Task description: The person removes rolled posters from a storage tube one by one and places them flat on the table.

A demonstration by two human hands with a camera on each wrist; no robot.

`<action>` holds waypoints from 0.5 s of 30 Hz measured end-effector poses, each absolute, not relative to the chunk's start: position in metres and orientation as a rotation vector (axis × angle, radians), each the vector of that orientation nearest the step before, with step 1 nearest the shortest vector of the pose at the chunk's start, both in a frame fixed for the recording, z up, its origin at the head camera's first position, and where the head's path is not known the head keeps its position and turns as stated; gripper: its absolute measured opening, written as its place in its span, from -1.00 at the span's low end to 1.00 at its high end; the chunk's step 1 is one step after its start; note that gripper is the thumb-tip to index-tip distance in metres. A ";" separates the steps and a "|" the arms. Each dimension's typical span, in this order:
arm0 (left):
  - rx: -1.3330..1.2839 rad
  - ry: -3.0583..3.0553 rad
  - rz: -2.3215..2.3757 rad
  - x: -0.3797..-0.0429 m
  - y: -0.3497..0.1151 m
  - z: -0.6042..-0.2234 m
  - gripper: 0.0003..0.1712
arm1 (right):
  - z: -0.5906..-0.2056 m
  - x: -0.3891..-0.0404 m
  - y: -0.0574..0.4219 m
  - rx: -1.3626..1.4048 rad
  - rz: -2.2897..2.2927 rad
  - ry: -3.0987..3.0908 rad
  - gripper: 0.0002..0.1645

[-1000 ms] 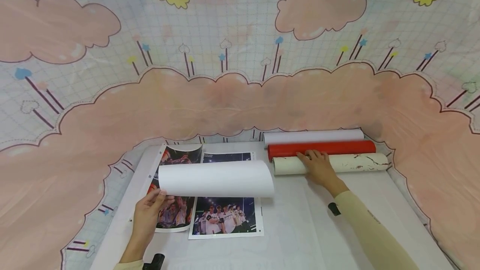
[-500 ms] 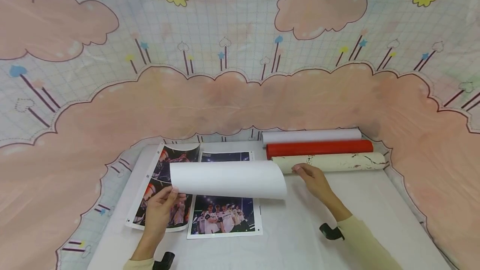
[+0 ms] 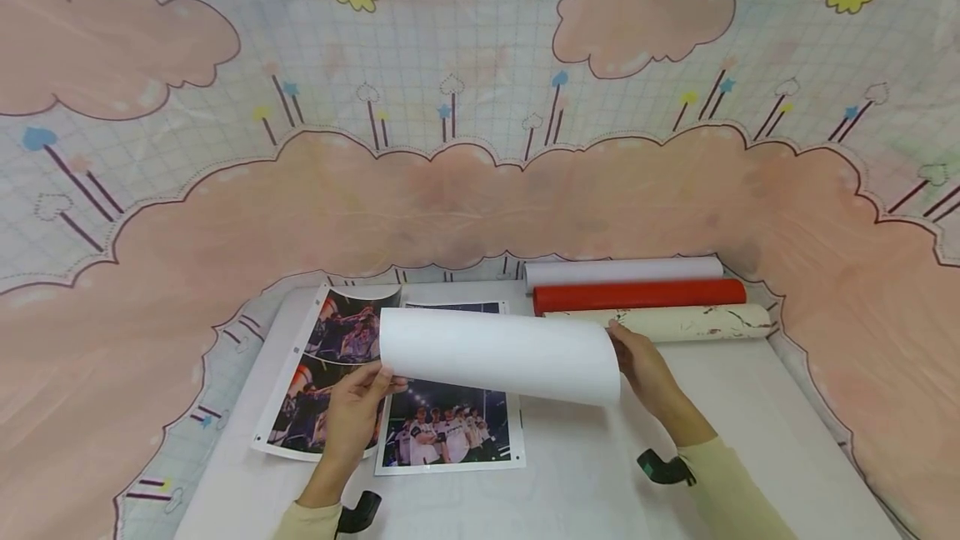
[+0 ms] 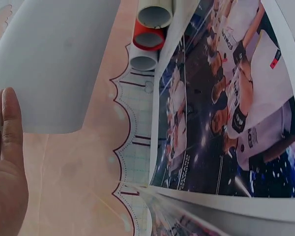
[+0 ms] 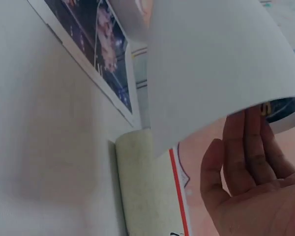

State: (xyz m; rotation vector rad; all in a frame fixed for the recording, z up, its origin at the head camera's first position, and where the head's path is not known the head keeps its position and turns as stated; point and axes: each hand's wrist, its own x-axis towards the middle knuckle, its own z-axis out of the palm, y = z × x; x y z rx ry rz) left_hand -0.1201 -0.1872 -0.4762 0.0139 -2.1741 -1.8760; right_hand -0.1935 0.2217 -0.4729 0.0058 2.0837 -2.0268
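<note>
A poster point(image 3: 498, 357), loosely curled with its white back outward, hangs above the table. My left hand point(image 3: 356, 415) pinches its left end between thumb and fingers. At the right end is my right hand point(image 3: 652, 373); in the right wrist view its fingers point(image 5: 255, 152) reach into the curl, while the thumb stays apart from the edge. A bit of dark print shows inside. Beneath lie two flat posters: one with a group of people in white shirts point(image 3: 450, 440), and one with dark and orange pictures point(image 3: 300, 407), its right side curling up.
Three rolls lie side by side at the back right: a cream one with a brown pattern point(image 3: 697, 323), a red one point(image 3: 637, 296) and a white one point(image 3: 622, 271). A white sheet covers the table point(image 3: 585, 482). Patterned cloth point(image 3: 480, 207) encloses the back and sides.
My left hand has carried the curled poster to the right and slightly up. My right hand has left the cream roll and come to the poster's right end.
</note>
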 end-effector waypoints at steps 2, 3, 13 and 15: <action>0.011 -2.184 -1.862 -0.122 -0.183 -0.478 -0.73 | -0.472 -0.192 0.222 0.042 -2.001 2.101 -0.39; 0.009 -2.185 -1.863 -0.122 -0.182 -0.480 -0.73 | -0.471 -0.192 0.223 0.062 -1.979 2.113 -0.36; 0.090 -2.293 -1.922 -0.125 -0.164 -0.504 -0.72 | -0.475 -0.175 0.231 0.173 -1.874 2.301 -0.37; 0.110 -2.309 -1.931 -0.126 -0.159 -0.507 -0.72 | -0.477 -0.170 0.233 0.196 -1.843 2.340 -0.34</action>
